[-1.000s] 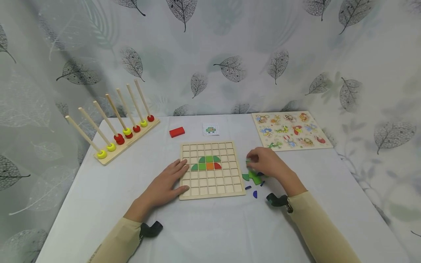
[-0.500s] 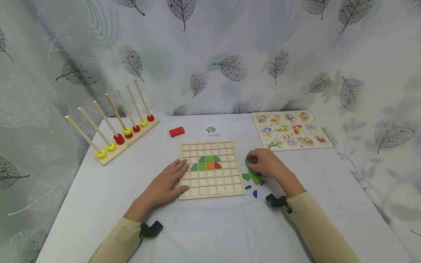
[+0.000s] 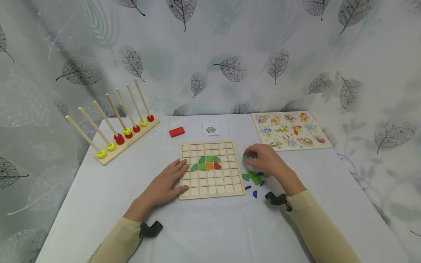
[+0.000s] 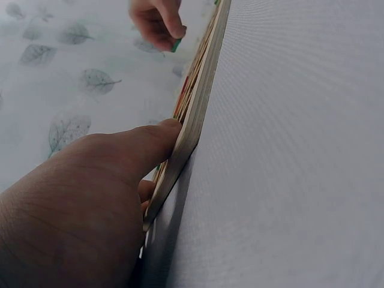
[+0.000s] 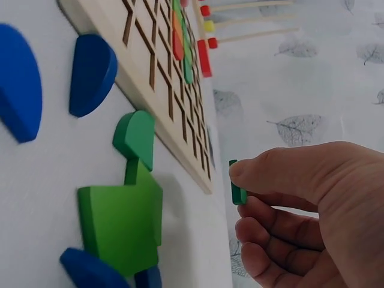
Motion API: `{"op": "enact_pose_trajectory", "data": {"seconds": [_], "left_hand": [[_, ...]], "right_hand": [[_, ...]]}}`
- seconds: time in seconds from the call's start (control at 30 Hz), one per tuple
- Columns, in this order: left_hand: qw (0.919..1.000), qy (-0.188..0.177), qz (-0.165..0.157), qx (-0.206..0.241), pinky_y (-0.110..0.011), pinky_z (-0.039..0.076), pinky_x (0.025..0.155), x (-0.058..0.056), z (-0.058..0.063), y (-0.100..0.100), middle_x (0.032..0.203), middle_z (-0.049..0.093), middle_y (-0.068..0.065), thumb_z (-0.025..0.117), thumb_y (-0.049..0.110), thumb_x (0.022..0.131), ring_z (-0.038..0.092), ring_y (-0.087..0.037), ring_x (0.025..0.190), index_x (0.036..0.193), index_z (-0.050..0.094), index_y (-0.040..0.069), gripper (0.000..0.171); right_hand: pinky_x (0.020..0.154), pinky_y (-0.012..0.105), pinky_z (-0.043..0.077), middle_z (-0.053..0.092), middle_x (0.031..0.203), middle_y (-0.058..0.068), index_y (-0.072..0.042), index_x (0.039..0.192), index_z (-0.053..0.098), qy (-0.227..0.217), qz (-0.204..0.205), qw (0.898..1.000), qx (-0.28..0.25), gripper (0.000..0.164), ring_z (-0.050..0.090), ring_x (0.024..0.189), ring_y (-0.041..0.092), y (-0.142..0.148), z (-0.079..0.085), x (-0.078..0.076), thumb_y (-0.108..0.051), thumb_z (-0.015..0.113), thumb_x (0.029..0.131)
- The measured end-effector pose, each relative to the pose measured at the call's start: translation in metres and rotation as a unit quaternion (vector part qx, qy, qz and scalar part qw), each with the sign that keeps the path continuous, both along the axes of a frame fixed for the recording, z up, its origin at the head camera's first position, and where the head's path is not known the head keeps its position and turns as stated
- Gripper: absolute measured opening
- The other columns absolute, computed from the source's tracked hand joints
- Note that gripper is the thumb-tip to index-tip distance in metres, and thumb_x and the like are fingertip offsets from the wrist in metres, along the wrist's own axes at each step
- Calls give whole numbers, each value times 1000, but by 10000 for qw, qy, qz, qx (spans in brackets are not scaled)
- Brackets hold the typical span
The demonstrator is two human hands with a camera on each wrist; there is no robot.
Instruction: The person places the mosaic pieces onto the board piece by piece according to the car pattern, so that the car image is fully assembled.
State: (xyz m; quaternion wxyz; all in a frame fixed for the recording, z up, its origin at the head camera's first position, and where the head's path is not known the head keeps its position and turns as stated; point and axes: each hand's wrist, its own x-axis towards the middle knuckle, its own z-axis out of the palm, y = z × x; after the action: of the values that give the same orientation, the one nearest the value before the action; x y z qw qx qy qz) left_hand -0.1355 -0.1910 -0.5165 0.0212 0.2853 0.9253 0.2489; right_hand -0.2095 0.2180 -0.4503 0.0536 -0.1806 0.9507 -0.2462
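Observation:
A wooden grid board (image 3: pixel 212 190) lies on the white table, with several green, orange and red pieces set in its middle cells. My left hand (image 3: pixel 164 184) rests on the board's left edge, fingers and thumb spread over the rim. Past the board's right side, my right hand (image 3: pixel 268 160) pinches a small dark green piece (image 5: pixel 239 187) between thumb and fingers, raised off the table. Below that hand lie light green square pieces (image 5: pixel 120 222), a dark green rounded piece (image 5: pixel 135 137) and several blue pieces (image 5: pixel 91 75).
At the back left stands a wooden peg rack (image 3: pixel 126 142) with red and yellow beads. Behind the board are a red block (image 3: pixel 177 132) and a small pattern card (image 3: pixel 211 129). An insect picture board (image 3: pixel 291 131) lies at the back right.
My right hand has lifted slightly away from the loose pieces with the dark green piece, moving up and back. The left hand has stayed on the board.

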Motion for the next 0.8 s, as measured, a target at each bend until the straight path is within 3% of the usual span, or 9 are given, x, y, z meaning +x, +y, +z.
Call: {"op": "enact_pose_trajectory", "data": {"seconds": [0.37,0.8], "left_hand": [[10000,-8,6,32,-57,25,129,1,0,-1,177,30,-5,68,50,104,20,-32,165,169,41,11,80],[10000,-72,40,43,-57,26,128,2,3,1,177,31,-5,70,49,103,20,-32,165,168,41,11,81]], "right_hand": [[85,41,57,72,102,1,-7,120,80,43,91,9999,-4,26,64,94,21,-16,12,2,-17,85,95],[83,38,57,72,100,-1,-6,118,80,79,339,9994,-17,27,64,92,19,-33,11,0,-17,86,95]]}}
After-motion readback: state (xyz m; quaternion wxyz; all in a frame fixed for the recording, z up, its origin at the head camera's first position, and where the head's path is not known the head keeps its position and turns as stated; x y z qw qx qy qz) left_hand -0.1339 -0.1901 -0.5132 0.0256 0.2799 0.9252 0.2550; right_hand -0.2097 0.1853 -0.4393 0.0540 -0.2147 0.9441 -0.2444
